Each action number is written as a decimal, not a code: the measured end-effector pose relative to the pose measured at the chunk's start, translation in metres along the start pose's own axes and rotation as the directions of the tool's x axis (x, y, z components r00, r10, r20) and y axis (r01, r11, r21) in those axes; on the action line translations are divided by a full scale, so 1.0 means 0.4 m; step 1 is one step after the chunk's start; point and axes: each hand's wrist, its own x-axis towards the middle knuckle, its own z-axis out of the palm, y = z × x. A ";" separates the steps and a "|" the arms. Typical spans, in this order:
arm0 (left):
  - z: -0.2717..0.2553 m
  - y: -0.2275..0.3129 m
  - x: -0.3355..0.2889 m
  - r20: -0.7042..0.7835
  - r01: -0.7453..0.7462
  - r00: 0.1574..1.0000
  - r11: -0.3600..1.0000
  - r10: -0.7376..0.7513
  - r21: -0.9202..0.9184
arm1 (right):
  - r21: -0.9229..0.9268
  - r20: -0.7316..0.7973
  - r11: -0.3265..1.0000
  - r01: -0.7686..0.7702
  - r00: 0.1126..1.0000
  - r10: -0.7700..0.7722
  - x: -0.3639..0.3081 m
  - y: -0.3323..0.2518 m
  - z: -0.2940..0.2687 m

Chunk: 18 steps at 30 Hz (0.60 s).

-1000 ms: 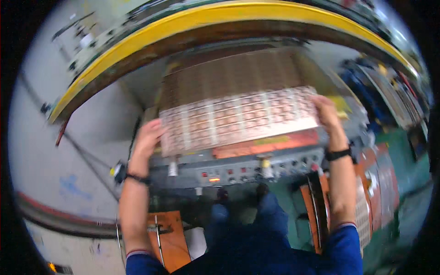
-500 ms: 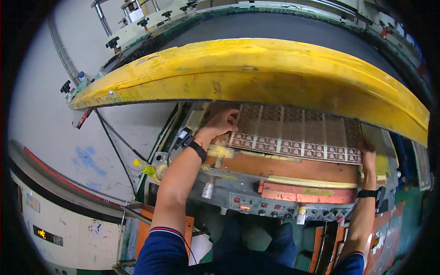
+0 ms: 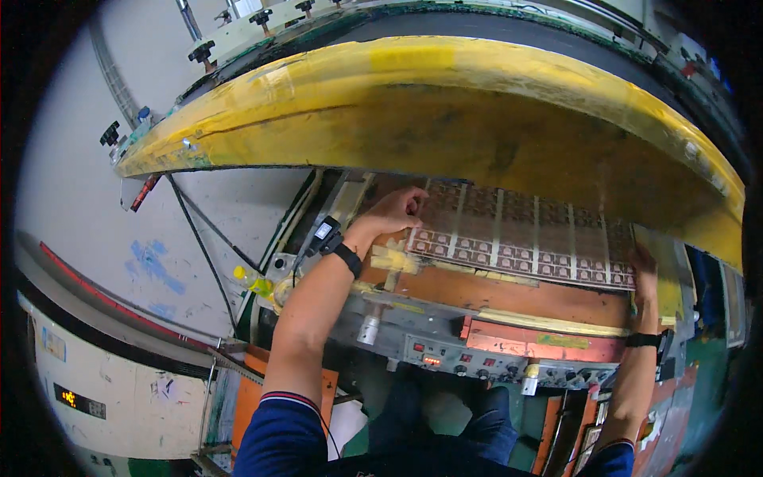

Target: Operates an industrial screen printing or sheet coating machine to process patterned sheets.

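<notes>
A patterned panel (image 3: 517,260), brown with rows of small printed units and pale strips, lies on the machine's copper-coloured bed (image 3: 493,296). My left hand (image 3: 396,211) is at the panel's left edge, its fingers curled in and pinched on that edge. At the opposite end, my right hand (image 3: 645,270) rests against the right edge; its fingers are partly in shadow and hard to make out. The panel's far side runs under a yellow-edged screen frame (image 3: 445,103) that hangs over the bed.
Along the bed's front runs a control panel (image 3: 477,362) with knobs and a lit display. A reddish strip (image 3: 540,340) lies above it. A yellow-capped bottle (image 3: 253,280) stands left of the bed. Further left is a white cabinet (image 3: 119,389) with a curved rail.
The view has shifted slightly, so the frame looks higher and the bed further right. Both hands remain at the panel's two ends; no grip has visibly changed.
</notes>
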 end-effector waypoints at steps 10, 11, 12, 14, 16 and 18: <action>-0.017 0.028 0.002 0.109 0.122 0.987 0.992 -0.119 -0.022 | -0.191 -0.004 0.979 0.066 0.998 -0.068 -0.005 -0.011 -0.007; -0.023 0.028 -0.003 0.106 0.106 0.988 0.994 -0.110 0.034 | -0.198 0.010 0.979 0.051 0.999 -0.050 -0.020 -0.033 0.016; -0.028 0.029 -0.007 0.104 0.086 0.990 0.992 -0.095 0.088 | -0.207 0.020 0.978 0.039 0.999 -0.036 -0.034 -0.056 0.033; -0.021 -0.015 -0.002 0.087 0.056 0.994 0.997 -0.060 0.050 | -0.163 0.026 0.985 0.060 0.998 -0.057 -0.033 -0.056 0.048; -0.014 -0.005 0.006 0.083 0.007 0.997 1.000 -0.007 0.003 | -0.130 0.010 0.989 0.077 0.997 -0.076 -0.029 -0.044 0.030; -0.012 0.009 0.012 0.104 0.058 0.993 0.996 -0.065 0.063 | -0.102 0.026 0.991 0.090 0.996 -0.088 0.002 0.003 -0.009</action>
